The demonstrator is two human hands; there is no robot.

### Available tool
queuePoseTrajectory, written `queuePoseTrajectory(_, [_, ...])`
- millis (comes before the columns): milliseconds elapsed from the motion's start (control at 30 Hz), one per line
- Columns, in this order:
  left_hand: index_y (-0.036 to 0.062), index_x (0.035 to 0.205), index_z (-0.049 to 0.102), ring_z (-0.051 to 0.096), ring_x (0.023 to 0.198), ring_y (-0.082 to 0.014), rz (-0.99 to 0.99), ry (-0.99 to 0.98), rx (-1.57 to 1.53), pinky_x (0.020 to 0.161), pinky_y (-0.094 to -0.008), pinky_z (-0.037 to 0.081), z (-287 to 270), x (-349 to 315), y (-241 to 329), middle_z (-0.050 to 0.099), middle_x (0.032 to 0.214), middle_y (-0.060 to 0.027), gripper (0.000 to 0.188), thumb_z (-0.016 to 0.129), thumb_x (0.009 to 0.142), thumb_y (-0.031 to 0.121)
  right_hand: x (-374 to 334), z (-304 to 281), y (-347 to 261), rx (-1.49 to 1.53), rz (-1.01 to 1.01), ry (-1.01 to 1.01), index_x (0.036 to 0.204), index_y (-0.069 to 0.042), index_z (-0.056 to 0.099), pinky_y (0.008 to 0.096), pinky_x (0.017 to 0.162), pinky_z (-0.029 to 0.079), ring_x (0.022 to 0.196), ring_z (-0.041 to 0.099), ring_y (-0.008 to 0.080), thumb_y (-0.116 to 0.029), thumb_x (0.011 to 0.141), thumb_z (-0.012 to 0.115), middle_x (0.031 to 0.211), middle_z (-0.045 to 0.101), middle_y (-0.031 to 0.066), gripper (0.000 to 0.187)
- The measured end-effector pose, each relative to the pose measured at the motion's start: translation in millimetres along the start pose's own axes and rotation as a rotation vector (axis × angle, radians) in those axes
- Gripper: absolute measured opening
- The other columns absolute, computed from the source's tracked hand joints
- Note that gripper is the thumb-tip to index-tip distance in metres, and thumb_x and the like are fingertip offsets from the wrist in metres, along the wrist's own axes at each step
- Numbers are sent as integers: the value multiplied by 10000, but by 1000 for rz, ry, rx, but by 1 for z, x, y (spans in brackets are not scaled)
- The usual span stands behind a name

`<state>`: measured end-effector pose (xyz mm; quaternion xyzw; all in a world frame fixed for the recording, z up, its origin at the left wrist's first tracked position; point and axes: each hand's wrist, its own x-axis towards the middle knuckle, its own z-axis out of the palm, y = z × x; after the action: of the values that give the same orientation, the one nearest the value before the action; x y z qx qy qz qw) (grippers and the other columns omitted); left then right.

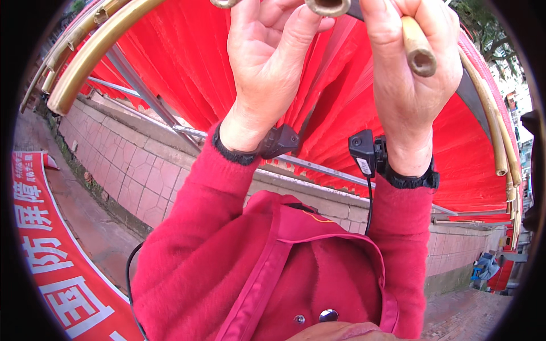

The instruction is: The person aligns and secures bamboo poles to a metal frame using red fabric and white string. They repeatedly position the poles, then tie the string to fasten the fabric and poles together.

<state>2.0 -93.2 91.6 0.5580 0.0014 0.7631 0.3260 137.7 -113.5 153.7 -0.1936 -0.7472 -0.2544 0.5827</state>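
Observation:
My left hand (270, 71) is raised at the top middle, its fingers curled and thumb pointing up. Its thumb tip meets the cut end of a bamboo pole (329, 5), and another bamboo end (224, 2) shows beside its index finger. The top edge cuts off the fingertips, so what they grip is hidden. To the right, my right hand (412, 85) closes around a thin bamboo pole (418, 48), whose hollow end points toward me. A dark grey strip (355, 9) runs between the hands. Red cloth (182, 51) hangs behind both.
Several bamboo poles (108, 45) jut out at the upper left, and more poles (496, 136) line the right side. Metal bars (327, 170) cross below the cloth. A red banner with white characters (62, 256) lies at the left by pink paving (133, 176).

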Motion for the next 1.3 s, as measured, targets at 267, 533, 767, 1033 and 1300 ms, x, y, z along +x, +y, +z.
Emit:
queuePoseTrajectory(267, [-31, 1404, 462, 600, 1200, -225, -168, -42, 4, 974, -356, 515, -9, -15, -13, 583, 1345, -158, 397, 535, 1027, 71, -17, 17, 21, 436, 116, 41, 775, -23, 528, 235, 604, 367, 669, 429, 83, 26, 871, 671, 746, 486, -3, 180])
queuePoseTrajectory(533, [-40, 1479, 355, 484, 1329, -234, 51, -174, -48, 1115, -378, 372, 10, -32, -17, 478, 1456, -148, 488, 513, 1025, 45, -8, 30, 22, 579, 91, 152, 628, -54, 445, 265, 533, 333, 601, 426, 98, 56, 794, 652, 644, 456, -3, 288])
queuePoseTrajectory(767, [-69, 1532, 252, 345, 1443, -285, 175, -284, 46, 1187, -409, 251, 12, -18, -23, 343, 1565, -195, 613, 516, 1039, 181, -5, 20, 18, 535, 46, 106, 594, -47, 426, 275, 503, 304, 557, 386, 98, 91, 723, 582, 612, 436, -3, 245])
queuePoseTrajectory(1033, [-87, 1529, 247, 367, 1420, -280, 233, -442, -18, 1175, -399, 261, 9, 2, -34, 373, 1534, -196, 875, 500, 994, 557, -10, 27, 27, 699, 66, 97, 590, -40, 434, 282, 508, 316, 556, 407, 117, 83, 699, 563, 620, 470, 13, 210])
queuePoseTrajectory(1300, [-68, 1530, 269, 418, 1376, -267, 114, -313, 42, 1136, -381, 323, 22, -4, -19, 423, 1487, -186, 946, 484, 962, 658, -4, 27, 33, 709, -19, 69, 610, -33, 462, 275, 565, 398, 614, 500, 141, 50, 733, 604, 668, 555, 50, 205])
